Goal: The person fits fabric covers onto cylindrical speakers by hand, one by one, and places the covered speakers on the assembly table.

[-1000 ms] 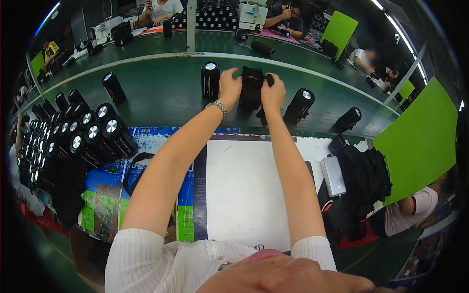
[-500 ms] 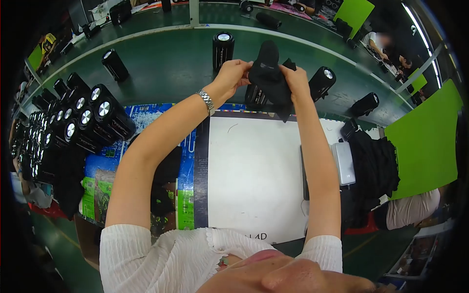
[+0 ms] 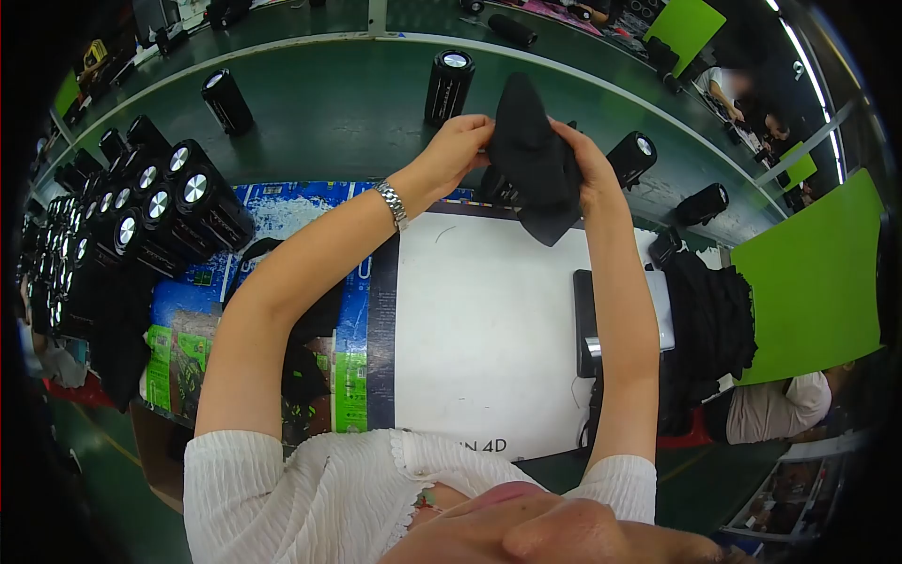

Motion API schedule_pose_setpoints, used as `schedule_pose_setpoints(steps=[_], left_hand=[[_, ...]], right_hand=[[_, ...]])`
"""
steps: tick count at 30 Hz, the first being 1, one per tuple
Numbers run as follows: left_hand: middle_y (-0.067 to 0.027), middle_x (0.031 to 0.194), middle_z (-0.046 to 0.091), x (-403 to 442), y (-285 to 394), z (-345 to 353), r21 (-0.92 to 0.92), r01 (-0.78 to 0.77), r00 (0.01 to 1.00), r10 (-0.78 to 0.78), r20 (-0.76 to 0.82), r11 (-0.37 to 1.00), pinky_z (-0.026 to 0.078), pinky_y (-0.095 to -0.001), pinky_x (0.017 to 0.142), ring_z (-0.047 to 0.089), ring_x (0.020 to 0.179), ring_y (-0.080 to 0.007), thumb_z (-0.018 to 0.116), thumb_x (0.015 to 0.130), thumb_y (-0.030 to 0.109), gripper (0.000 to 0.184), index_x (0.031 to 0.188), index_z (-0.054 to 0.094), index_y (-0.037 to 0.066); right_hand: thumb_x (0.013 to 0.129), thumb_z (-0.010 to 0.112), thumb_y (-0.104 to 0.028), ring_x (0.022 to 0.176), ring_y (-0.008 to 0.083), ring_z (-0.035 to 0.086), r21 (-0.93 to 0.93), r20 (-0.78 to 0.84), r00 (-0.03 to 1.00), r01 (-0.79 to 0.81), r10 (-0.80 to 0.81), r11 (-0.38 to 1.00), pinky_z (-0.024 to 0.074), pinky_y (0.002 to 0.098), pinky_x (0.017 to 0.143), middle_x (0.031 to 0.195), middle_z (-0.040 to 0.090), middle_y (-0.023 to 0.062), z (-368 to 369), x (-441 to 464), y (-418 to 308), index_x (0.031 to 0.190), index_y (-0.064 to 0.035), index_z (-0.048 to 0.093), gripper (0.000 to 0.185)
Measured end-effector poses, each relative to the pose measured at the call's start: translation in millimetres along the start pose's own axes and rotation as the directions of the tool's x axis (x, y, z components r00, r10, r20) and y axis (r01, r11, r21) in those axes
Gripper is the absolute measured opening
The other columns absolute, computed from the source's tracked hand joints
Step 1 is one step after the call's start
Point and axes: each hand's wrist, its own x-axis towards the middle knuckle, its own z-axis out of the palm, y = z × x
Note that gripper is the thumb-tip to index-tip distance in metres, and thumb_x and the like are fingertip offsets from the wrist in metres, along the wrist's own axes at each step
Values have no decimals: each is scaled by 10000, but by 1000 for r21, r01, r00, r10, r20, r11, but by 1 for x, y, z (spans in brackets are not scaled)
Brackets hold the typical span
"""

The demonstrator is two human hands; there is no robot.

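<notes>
A limp black cloth bag [image 3: 536, 160], pointed at its top, hangs between my two hands above the far edge of the white board. My left hand [image 3: 462, 150], with a metal watch on its wrist, pinches the bag's left edge. Gripping its right edge is my right hand [image 3: 584, 160], fingers partly behind the fabric. A black cylindrical speaker [image 3: 496, 188] is mostly covered from view by the cloth. Just beyond my left hand stands another upright speaker [image 3: 448, 89] with a silver disc on top.
Many black speakers [image 3: 211, 211] crowd the left side. Other speakers [image 3: 631, 155] stand along the green bench. The white board [image 3: 479, 320] lies before me. To the right are a black cloth pile [image 3: 705, 315], a dark flat box [image 3: 586, 324] and a green panel [image 3: 808, 291]. Co-workers sit farther off.
The cloth bag has turned and spread wider, its lower end now hanging over the white board. My right hand has shifted slightly right and down. The view has moved a little.
</notes>
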Motion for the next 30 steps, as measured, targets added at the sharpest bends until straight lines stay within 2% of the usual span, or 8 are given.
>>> schedule_pose_setpoints(steps=[7,12,16,19,20,23,27,30], left_hand=[[-66,881,617,12,4,-1,192,290,955,-269,-129,938,516,-261,748,595,799,-108,512,930,156,211,987,613,-20],[-40,956,646,21,35,11,129,397,918,-394,-54,909,389,-351,945,572,966,-154,594,904,401,374,978,645,38],[2,878,644,27,3,19,18,221,974,-222,55,975,421,-238,815,577,848,-86,526,943,370,348,918,664,50],[-60,849,637,33,-21,6,357,138,990,-120,-72,924,448,-257,639,542,691,-106,563,940,258,260,970,641,11],[-78,714,600,31,-33,-1,598,-96,995,102,25,796,418,-265,578,459,627,-108,534,951,233,271,878,629,-10],[-105,638,566,40,-66,-24,600,-43,994,95,-54,799,425,-266,566,454,594,-139,521,949,212,285,850,625,-34],[-138,826,672,56,-96,-51,807,-188,957,291,21,559,487,-392,749,633,818,-316,550,901,214,254,915,671,-8],[-94,1101,644,46,-91,-45,946,-151,949,308,58,287,426,-419,921,570,1060,-296,565,868,206,227,937,697,35]], right_hand=[[829,617,-162,655,174,610,-209,-152,952,231,-265,950,498,329,583,793,630,112,-23,14,38,909,69,616,244],[794,624,-184,629,153,556,-445,-152,939,215,-309,869,428,310,543,740,597,86,-22,9,42,876,76,612,273],[790,639,-200,626,145,548,-480,-154,914,264,-377,836,419,304,546,724,593,77,-26,8,43,835,74,612,279],[787,649,-233,619,141,545,-606,-222,877,219,-426,765,416,314,538,688,588,67,-19,-10,32,763,69,613,306],[788,648,-254,601,139,548,-640,-209,871,222,-445,736,419,315,538,640,592,79,-18,-13,35,722,62,613,325],[788,642,-276,600,133,564,-808,-228,857,97,-461,581,429,301,563,614,602,92,-17,-15,44,718,58,621,342],[801,616,-290,737,347,656,-904,-138,823,123,-552,409,479,406,684,706,651,208,-30,12,68,800,58,658,351],[782,626,-324,877,423,626,-944,-171,822,21,-543,330,482,447,780,846,654,252,-45,29,84,868,32,677,369]])
